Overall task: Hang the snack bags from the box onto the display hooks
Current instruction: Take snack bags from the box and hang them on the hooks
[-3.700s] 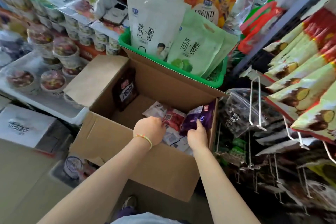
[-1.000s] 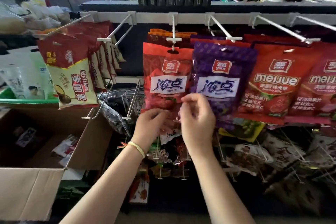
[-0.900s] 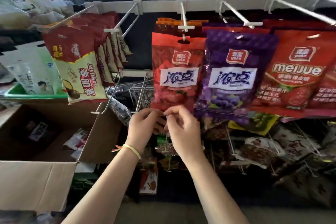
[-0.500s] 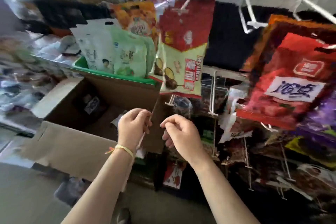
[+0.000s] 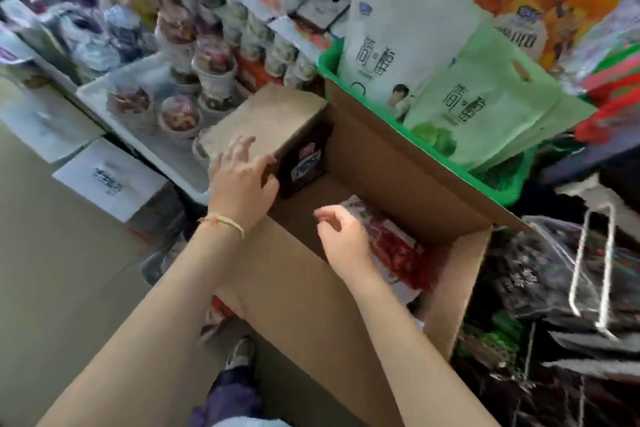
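**Both hands at the open carton, nothing held**

While the left hand point(image 5: 242, 180) rests on the carton's left flap point(image 5: 266, 118), fingers spread and nearly straight with the thumb hooked over the flap's inner edge, the right hand point(image 5: 341, 239) hovers inside the cardboard box point(image 5: 311, 305) with its fingers loosely curled and holding nothing. A thin yellow bracelet point(image 5: 225, 220) circles the left wrist.

Just beyond the right hand's fingertips, on the floor of the box toward its right side, lies a red snack bag point(image 5: 394, 246); motion blur makes it unclear whether one bag or several lie there, and whether the fingers touch it. A dark bag with a pale label point(image 5: 304, 163) leans against the box's left inner wall.

Behind the box stands a green plastic basket point(image 5: 498, 184) holding upright white and pale green pouches point(image 5: 478, 97). To the left, stacked lidded cups point(image 5: 211, 69) sit on a white tray. On the right, a bare wire display hook point(image 5: 595, 270) juts out over dark hanging packets point(image 5: 530, 274).
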